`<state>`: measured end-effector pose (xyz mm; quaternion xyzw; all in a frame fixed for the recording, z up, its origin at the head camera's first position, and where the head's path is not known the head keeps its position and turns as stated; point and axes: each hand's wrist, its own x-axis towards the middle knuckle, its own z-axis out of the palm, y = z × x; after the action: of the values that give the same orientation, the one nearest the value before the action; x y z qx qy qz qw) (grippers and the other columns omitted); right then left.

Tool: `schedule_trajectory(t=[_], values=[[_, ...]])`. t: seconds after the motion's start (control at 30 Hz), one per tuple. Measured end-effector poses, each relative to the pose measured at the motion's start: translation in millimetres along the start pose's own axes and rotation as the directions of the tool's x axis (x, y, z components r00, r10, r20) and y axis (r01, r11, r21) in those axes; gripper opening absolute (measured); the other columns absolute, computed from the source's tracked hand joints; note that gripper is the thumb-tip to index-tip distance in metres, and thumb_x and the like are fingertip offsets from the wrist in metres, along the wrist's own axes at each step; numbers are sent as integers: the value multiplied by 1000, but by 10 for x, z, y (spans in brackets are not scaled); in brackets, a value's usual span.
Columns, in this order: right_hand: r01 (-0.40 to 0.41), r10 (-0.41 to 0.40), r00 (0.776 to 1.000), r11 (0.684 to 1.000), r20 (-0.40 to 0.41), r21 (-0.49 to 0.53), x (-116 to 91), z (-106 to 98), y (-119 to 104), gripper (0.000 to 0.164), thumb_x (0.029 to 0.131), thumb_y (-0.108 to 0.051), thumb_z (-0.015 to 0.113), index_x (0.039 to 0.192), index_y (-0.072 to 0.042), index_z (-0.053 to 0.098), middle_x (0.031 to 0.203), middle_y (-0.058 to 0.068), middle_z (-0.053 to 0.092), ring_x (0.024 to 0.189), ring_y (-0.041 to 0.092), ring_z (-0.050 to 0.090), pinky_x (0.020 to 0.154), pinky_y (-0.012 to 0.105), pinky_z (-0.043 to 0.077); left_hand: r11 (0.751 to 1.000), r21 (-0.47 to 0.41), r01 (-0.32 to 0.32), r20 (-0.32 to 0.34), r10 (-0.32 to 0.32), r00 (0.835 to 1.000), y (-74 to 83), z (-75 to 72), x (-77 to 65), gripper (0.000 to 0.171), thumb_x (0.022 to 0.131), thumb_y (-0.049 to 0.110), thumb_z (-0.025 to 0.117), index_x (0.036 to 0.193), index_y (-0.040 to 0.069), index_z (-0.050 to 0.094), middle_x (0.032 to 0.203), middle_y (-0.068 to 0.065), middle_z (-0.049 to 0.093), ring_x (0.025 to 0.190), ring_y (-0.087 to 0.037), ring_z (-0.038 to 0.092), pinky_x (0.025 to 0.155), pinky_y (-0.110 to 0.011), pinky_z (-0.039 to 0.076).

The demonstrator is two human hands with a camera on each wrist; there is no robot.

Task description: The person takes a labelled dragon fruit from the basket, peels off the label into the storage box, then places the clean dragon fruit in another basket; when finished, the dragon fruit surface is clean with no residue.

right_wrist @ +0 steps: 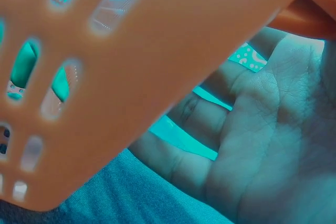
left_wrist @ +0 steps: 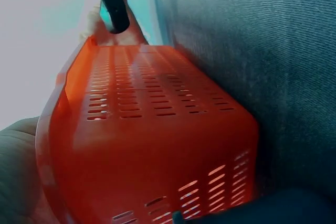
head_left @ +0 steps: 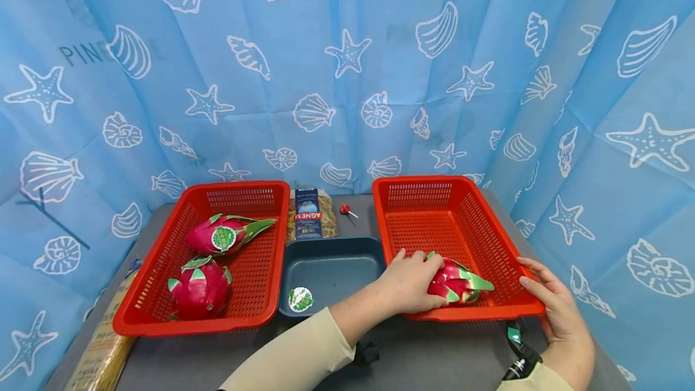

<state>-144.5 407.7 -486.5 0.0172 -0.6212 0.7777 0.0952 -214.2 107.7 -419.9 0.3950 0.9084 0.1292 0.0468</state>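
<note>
My left hand [head_left: 412, 279] grips a pink dragon fruit [head_left: 460, 276] with green-tipped scales, low in the right red plastic basket [head_left: 493, 219]. Part of the fruit is hidden under the fingers. At that basket's near right corner, my right hand [head_left: 561, 306] holds the rim between thumb and fingers. The right wrist view shows the palm and fingers beside the slotted basket wall [right_wrist: 136, 61]. In the left wrist view the basket's outer side [left_wrist: 142, 150] fills the middle, the right hand at its far end.
A left red basket [head_left: 279, 246] holds two more dragon fruits [head_left: 201, 288]. Between the baskets sits a dark blue tray [head_left: 333, 243] with a round sticker. Behind it are an Agnesi pasta bag [head_left: 312, 216] and a red lollipop [head_left: 345, 209]. A long spaghetti pack [head_left: 103, 343] lies at left.
</note>
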Motion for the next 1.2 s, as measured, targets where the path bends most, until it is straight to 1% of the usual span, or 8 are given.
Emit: schedule_trajectory(t=[0.27, 0.43, 0.57, 0.67, 0.73, 0.83, 1.03, 1.2], values=[[4, -4, 1000, 1000, 22, -11, 30, 22, 6, 43, 105, 5, 44, 130, -21, 67, 117, -4, 70, 91, 19, 74, 70, 34, 62, 1000, 7, 1, -39, -1, 999, -30, 1, -56, 64, 90, 55, 72, 144, 24, 54, 144, 2, 55, 130, -13, 53, 119, -48, 31], [3, -3, 1000, 1000, 19, -16, 43, 44, 1, 43, 105, 4, 44, 129, -22, 67, 117, -6, 70, 90, 19, 74, 70, 33, 62, 999, -41, -19, -110, 14, 994, -47, -51, -130, 63, 91, 53, 71, 144, 24, 55, 146, 2, 54, 132, -13, 51, 118, -47, 33], [-1, 1, 1000, 1000, 21, -9, 44, 55, 0, 43, 105, 4, 45, 129, -22, 68, 117, -7, 70, 90, 18, 74, 70, 33, 62, 992, -118, -45, -200, 21, 980, -62, -117, -242, 60, 90, 49, 73, 142, 23, 56, 144, 4, 54, 129, -11, 51, 111, -40, 42], [-1, 1, 1000, 1000, 27, 6, 42, 49, 3, 44, 105, 5, 44, 129, -22, 69, 117, -7, 70, 91, 18, 74, 70, 33, 62, 979, -183, -84, -283, 29, 959, -69, -177, -354, 57, 90, 45, 74, 139, 21, 58, 142, 5, 54, 126, -9, 51, 101, -32, 50], [-2, 2, 999, 1000, 36, 21, 42, 39, 4, 45, 105, 6, 43, 129, -21, 69, 118, -6, 70, 91, 19, 74, 70, 33, 62, 966, -227, -124, -346, 40, 938, -70, -223, -442, 54, 90, 41, 75, 137, 20, 59, 141, 4, 55, 125, -9, 52, 95, -26, 52], [-8, 7, 999, 1000, 46, 24, 48, 20, -5, 46, 105, 6, 43, 129, -22, 69, 118, -6, 70, 91, 19, 74, 70, 32, 62, 939, -279, -203, -450, 59, 891, -69, -287, -592, 51, 91, 34, 77, 136, 17, 60, 141, 3, 56, 126, -9, 53, 93, -22, 52], [-20, 21, 999, 999, 45, -26, 57, -6, -47, 48, 105, 8, 44, 130, -24, 69, 117, -9, 71, 90, 17, 74, 68, 31, 61, 866, -361, -347, -616, 58, 786, -77, -418, -904, 48, 90, 21, 79, 134, 13, 61, 138, 2, 58, 129, -9, 52, 98, -23, 50], [-44, 46, 998, 997, 36, -67, 38, -16, -69, 48, 105, 5, 46, 131, -30, 67, 115, -12, 70, 90, 14, 74, 68, 29, 61, 821, -359, -444, -728, 51, 683, -207, -530, -1185, 49, 88, 9, 80, 133, 11, 61, 134, -2, 61, 125, -17, 57, 100, -33, 52]])
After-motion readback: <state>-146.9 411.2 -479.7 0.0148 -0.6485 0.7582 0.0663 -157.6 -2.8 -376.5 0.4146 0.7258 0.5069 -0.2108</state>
